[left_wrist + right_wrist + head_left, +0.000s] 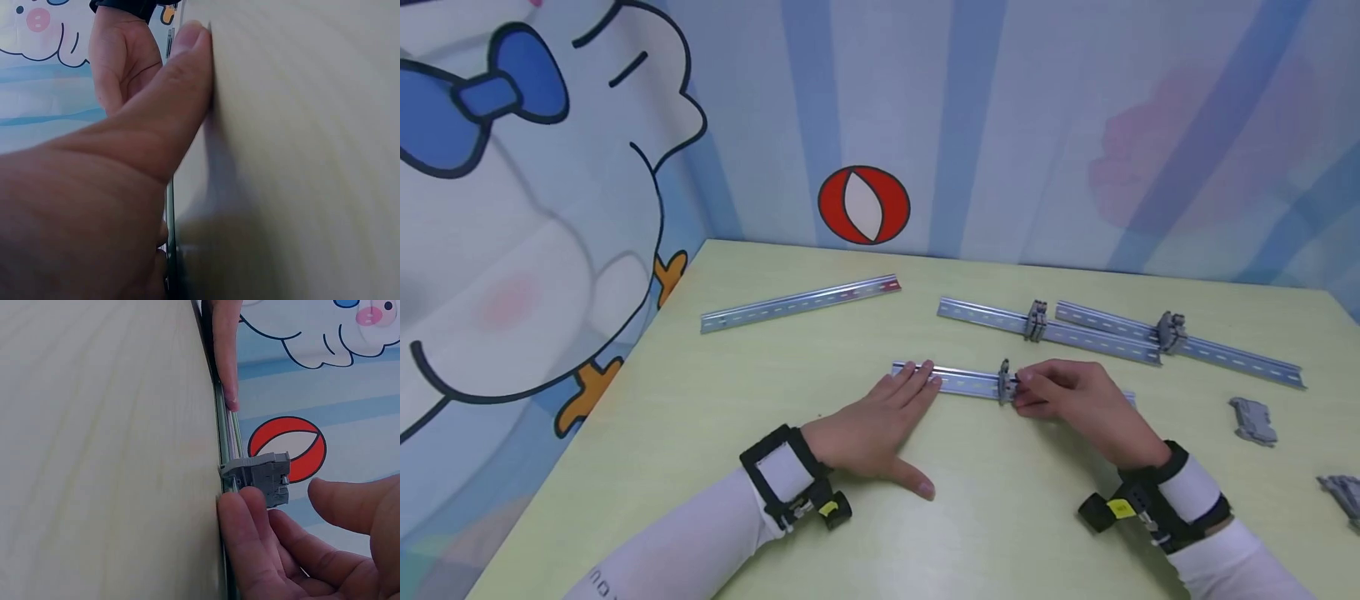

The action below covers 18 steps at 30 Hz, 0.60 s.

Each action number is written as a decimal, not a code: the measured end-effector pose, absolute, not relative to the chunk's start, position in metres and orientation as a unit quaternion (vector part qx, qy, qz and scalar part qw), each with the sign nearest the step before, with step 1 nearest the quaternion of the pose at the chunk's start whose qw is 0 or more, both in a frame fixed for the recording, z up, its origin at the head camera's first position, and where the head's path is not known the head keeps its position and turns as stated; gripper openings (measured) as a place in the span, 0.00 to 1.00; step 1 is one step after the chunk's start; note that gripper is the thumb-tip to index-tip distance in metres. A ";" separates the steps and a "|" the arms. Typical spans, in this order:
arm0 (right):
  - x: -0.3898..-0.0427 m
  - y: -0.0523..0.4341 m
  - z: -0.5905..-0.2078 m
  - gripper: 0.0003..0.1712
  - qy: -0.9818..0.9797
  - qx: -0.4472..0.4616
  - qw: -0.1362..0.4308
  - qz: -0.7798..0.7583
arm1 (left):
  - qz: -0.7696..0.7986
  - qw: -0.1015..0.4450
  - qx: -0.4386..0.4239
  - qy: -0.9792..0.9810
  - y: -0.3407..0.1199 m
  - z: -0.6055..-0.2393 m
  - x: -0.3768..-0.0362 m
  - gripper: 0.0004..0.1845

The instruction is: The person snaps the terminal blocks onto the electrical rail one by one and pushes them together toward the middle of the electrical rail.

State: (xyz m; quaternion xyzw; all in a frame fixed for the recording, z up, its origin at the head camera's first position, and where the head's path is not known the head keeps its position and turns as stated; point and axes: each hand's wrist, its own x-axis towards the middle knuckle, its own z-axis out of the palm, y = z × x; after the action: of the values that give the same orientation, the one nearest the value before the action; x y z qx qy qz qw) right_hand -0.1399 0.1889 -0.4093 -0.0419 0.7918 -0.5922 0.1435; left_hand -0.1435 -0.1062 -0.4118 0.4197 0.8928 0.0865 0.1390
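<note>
A slotted metal DIN rail (970,383) lies across the middle of the table, with one grey terminal block (1004,385) standing upright on it. My left hand (874,427) rests its straight fingers on the rail's left end, thumb spread out on the table. Right of the block, my right hand (1086,408) covers part of the rail. In the right wrist view its fingertips touch the lower side of the block (265,476), while the thumb stays apart from it. Whether the block is fully seated on the rail, I cannot tell.
Behind, two rails (1105,340) (1247,361) each carry grey blocks (1036,322) (1171,332). Another bare rail (797,306) lies at the back left. Loose grey blocks (1253,421) (1343,496) lie on the right. A painted wall (1037,125) bounds the table's back.
</note>
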 end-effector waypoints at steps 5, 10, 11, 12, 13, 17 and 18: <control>-0.137 0.197 -0.401 0.24 0.819 -0.072 0.145 -0.551 | 0.088 0.140 0.421 0.892 -0.106 -0.413 -0.144 0.68; -0.133 0.212 -0.383 0.25 0.864 -0.094 0.114 -0.481 | 0.092 0.142 0.421 0.891 -0.107 -0.412 -0.144 0.68; -0.131 0.217 -0.379 0.26 0.872 -0.095 0.106 -0.469 | 0.093 0.143 0.421 0.891 -0.107 -0.412 -0.144 0.68; -0.130 0.222 -0.375 0.26 0.879 -0.096 0.098 -0.457 | 0.093 0.144 0.421 0.891 -0.107 -0.411 -0.144 0.68; -0.129 0.228 -0.370 0.26 0.885 -0.095 0.091 -0.447 | 0.094 0.145 0.420 0.891 -0.107 -0.411 -0.144 0.68; -0.123 0.250 -0.352 0.26 0.923 -0.079 0.057 -0.372 | 0.097 0.148 0.420 0.890 -0.106 -0.410 -0.143 0.68; -0.122 0.254 -0.348 0.26 0.934 -0.072 0.042 -0.348 | 0.096 0.148 0.420 0.890 -0.106 -0.410 -0.144 0.68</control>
State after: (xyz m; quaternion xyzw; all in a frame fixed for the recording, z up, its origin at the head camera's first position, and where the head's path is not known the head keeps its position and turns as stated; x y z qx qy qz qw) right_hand -0.1223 0.2543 -0.3480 -0.0723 0.9337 -0.3482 0.0418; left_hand -0.1436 -0.1064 -0.4104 0.4198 0.8903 0.0965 0.1480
